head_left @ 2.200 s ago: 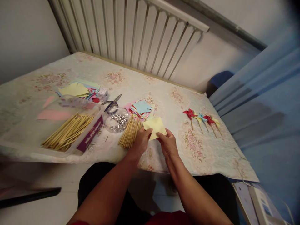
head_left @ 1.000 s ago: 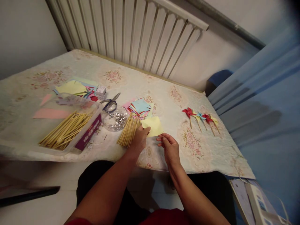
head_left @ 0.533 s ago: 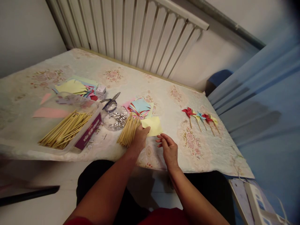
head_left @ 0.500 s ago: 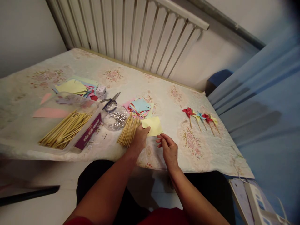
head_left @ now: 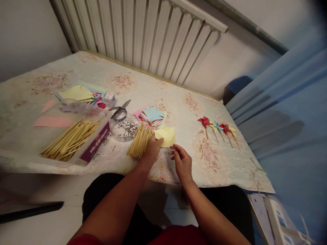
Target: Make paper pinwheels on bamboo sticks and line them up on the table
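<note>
Left hand (head_left: pixel 152 150) rests on the cloth-covered table (head_left: pixel 178 102), thumb and fingertips pinched on the near left corner of a yellow paper square (head_left: pixel 166 136). The square lies almost flat just beyond the fingers, its far edge toward the radiator (head_left: pixel 143 34).

Right hand (head_left: pixel 181 162) sits just right of the left, near the square's right corner. Fingers (head_left: pixel 173 149) half curled, thumb and forefinger close together; cannot tell whether they touch the paper or grip anything.

Just left of the left-hand knuckles: a loose bundle of wooden sticks (head_left: pixel 139 143), touching or nearly touching the hand. Beyond the fingertips, past the yellow square: a fanned stack of coloured paper squares (head_left: pixel 152 116). Farther left of the sticks: a clear round dish of silver pins (head_left: pixel 126 128), with scissors (head_left: pixel 120 111) behind it. Still farther left: a clear plastic box (head_left: pixel 98 139) full of more sticks, and behind it another heap of paper (head_left: pixel 79 93) beside a small white box (head_left: pixel 109 97).

Well right of the right hand: a row of finished pinwheels (head_left: pixel 218 127) on sticks, red, blue, red and yellow, lying on the cloth.
</note>
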A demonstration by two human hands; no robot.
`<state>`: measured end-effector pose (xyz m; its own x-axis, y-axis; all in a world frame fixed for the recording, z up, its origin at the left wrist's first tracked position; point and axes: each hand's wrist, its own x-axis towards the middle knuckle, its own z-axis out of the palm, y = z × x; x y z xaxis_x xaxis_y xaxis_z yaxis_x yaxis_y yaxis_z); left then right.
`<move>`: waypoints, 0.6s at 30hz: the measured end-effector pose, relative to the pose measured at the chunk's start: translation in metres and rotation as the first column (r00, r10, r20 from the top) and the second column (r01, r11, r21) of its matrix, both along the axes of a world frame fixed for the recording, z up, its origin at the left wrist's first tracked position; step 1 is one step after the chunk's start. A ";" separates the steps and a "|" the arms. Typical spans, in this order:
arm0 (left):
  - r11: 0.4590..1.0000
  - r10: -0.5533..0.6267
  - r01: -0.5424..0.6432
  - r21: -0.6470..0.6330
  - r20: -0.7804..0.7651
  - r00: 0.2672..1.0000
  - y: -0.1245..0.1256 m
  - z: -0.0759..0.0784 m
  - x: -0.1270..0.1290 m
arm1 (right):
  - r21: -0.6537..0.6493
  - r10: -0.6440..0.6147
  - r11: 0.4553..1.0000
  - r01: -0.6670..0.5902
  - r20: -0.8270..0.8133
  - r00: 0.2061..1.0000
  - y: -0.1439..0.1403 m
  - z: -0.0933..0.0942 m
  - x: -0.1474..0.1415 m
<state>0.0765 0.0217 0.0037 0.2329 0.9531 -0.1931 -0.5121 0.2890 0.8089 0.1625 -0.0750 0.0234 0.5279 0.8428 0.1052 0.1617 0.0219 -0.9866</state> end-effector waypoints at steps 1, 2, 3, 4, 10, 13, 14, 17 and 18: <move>1.000 -0.001 0.001 -0.003 -0.011 1.000 0.000 -0.001 0.000 | -0.003 -0.005 1.000 0.005 0.004 1.000 0.000 0.001 0.000; 1.000 -0.004 0.004 -0.005 -0.020 1.000 0.000 -0.001 0.001 | -0.008 -0.011 1.000 0.011 -0.001 1.000 0.000 0.002 0.000; 1.000 -0.007 0.007 -0.006 -0.028 1.000 0.000 -0.002 0.001 | -0.015 -0.017 1.000 0.016 -0.013 1.000 0.000 0.003 -0.001; 1.000 -0.009 0.009 -0.003 -0.032 0.999 0.000 -0.003 0.001 | -0.022 -0.019 1.000 0.018 -0.033 0.999 0.000 0.004 -0.001; 0.999 0.036 -0.035 0.023 -0.077 0.996 0.000 -0.008 0.000 | -0.087 -0.096 0.993 0.083 -0.165 0.982 0.012 0.006 -0.004; 0.999 0.043 -0.040 0.028 -0.117 0.992 -0.001 -0.004 -0.001 | -0.075 -0.198 0.979 0.191 -0.099 0.975 0.019 0.000 -0.007; 0.999 0.042 -0.038 0.032 -0.131 0.991 -0.002 -0.003 -0.001 | -0.066 -0.227 0.973 0.223 -0.059 0.972 0.021 -0.003 -0.007; 0.998 0.039 -0.033 0.048 -0.151 0.988 -0.003 0.001 -0.002 | -0.046 -0.277 0.959 0.280 0.058 0.959 0.024 -0.010 -0.010; 0.998 0.039 -0.032 0.051 -0.149 0.988 -0.003 0.002 -0.002 | -0.042 -0.284 0.957 0.288 0.088 0.955 0.024 -0.013 -0.010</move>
